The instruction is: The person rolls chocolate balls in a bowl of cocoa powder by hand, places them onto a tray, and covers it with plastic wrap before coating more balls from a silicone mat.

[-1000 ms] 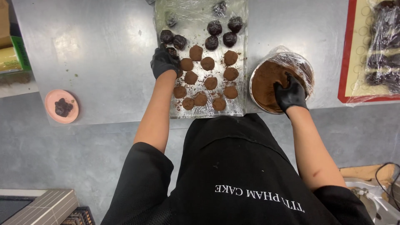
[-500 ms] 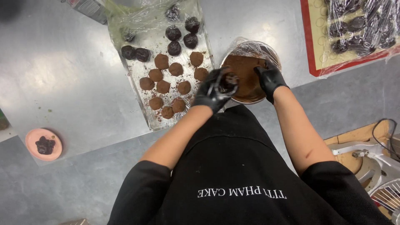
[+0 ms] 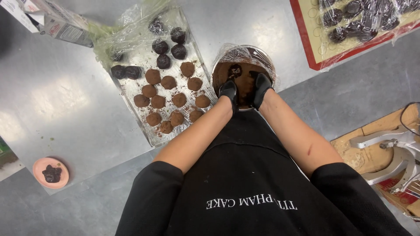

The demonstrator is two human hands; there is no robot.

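Dark chocolate ball (image 3: 236,70) in cocoa bowl (image 3: 262,54), just beyond both gloved hands' grip.

Bowl (image 3: 243,57) on counter (image 3: 57,91), right of tray (image 3: 131,87); both hands (image 3: 229,90) (image 3: 261,85) inside bowl, side by side; balls (image 3: 173,98) in rows on tray; dish (image 3: 51,172) far left, near counter edge; mat (image 3: 306,39) far right of bowl.

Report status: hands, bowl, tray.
Left gloved hand and right gloved hand both in round cocoa-powder bowl. Dark ball lies in powder. Foil tray of coated balls alongside, untouched.
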